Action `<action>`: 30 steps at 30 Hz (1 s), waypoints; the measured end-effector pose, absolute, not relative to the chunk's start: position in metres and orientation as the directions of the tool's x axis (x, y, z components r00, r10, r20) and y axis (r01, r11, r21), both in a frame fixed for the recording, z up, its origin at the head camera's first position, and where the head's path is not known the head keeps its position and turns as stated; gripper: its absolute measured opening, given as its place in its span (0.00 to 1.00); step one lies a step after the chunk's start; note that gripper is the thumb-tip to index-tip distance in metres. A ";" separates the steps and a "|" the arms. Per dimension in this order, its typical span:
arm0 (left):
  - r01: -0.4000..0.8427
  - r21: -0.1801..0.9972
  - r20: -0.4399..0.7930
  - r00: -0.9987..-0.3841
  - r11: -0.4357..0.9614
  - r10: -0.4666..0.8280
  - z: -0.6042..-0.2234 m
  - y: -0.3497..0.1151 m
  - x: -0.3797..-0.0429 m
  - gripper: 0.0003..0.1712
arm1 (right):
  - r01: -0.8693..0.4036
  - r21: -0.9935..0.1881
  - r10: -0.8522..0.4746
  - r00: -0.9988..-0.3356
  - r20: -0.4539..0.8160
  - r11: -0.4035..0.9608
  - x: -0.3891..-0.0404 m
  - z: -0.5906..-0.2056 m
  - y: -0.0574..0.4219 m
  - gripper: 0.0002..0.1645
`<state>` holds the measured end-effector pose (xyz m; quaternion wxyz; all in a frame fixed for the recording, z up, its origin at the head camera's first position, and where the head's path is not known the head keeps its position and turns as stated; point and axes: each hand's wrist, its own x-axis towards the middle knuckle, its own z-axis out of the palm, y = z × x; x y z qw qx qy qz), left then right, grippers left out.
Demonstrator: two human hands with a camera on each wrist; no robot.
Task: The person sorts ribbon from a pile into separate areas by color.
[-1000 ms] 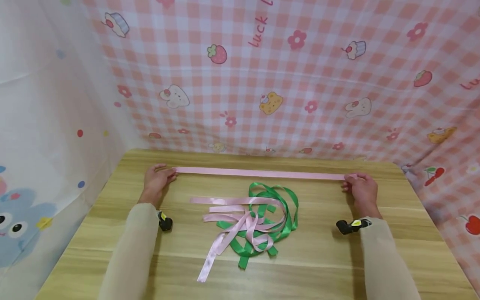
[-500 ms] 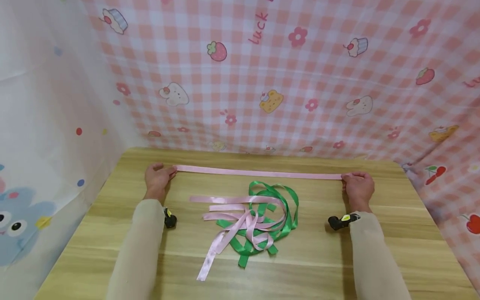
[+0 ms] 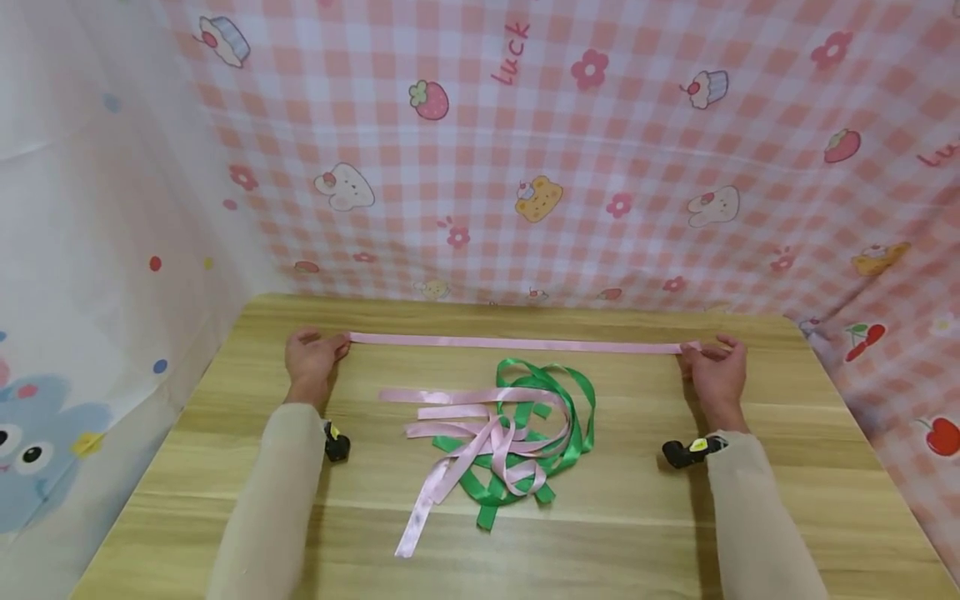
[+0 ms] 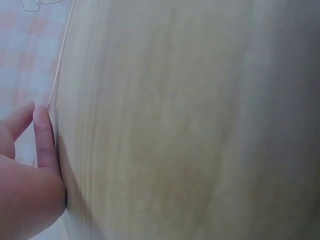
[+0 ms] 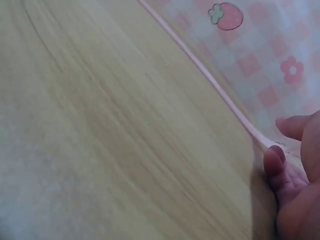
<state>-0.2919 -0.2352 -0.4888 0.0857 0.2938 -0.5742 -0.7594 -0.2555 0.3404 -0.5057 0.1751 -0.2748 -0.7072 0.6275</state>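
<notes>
A pink ribbon stretches straight from side to side near the table's far edge. At its left end, my left hand pinches it between thumb and fingers. My right hand holds the other end, its short tip showing past the thumb. In the right wrist view the thumb lies over the ribbon, with the index finger raised apart from it. From the left wrist, the ribbon appears as a thin line leading away from the fingertips. Between my arms lies a loose pile of pink ribbons and green ribbons.
The wooden table carries the ribbon pile at its middle, just nearer than the stretched ribbon. Behind it hangs a pink checked cloth, and a white patterned cloth hangs at the left. Black wrist cameras stick out from the sleeves.
Both hands have shifted only slightly, and the stretched ribbon now lies more level. The right index finger has lifted, showing the ribbon's tip. The pile has not moved.
</notes>
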 end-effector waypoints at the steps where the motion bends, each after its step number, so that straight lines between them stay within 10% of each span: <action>1: -0.210 0.924 -0.347 -0.811 -0.319 -0.472 -0.488 -0.236 -0.291 0.33 | 0.158 -0.987 0.607 -0.788 -0.103 0.037 -0.255 -0.505 0.340 0.34; 7: -0.223 0.954 -0.288 -0.865 -0.198 -0.412 -0.489 -0.237 -0.283 0.29 | 0.006 -0.984 0.582 -0.807 0.101 0.179 -0.243 -0.496 0.319 0.11; 13: -0.259 0.963 -0.245 -0.955 0.068 -0.167 -0.484 -0.215 -0.269 0.23 | -0.202 -0.885 0.136 -0.950 0.280 0.419 -0.233 -0.460 0.266 0.07; 22: -0.085 0.933 -0.193 -0.938 0.350 0.288 -0.460 -0.142 -0.247 0.21 | -0.292 -0.861 -0.418 -0.902 0.104 0.416 -0.243 -0.472 0.206 0.05; 30: 0.045 0.932 -0.139 -0.871 0.360 0.471 -0.470 -0.098 -0.240 0.19 | -0.288 -0.855 -0.520 -0.854 0.026 0.431 -0.243 -0.482 0.185 0.12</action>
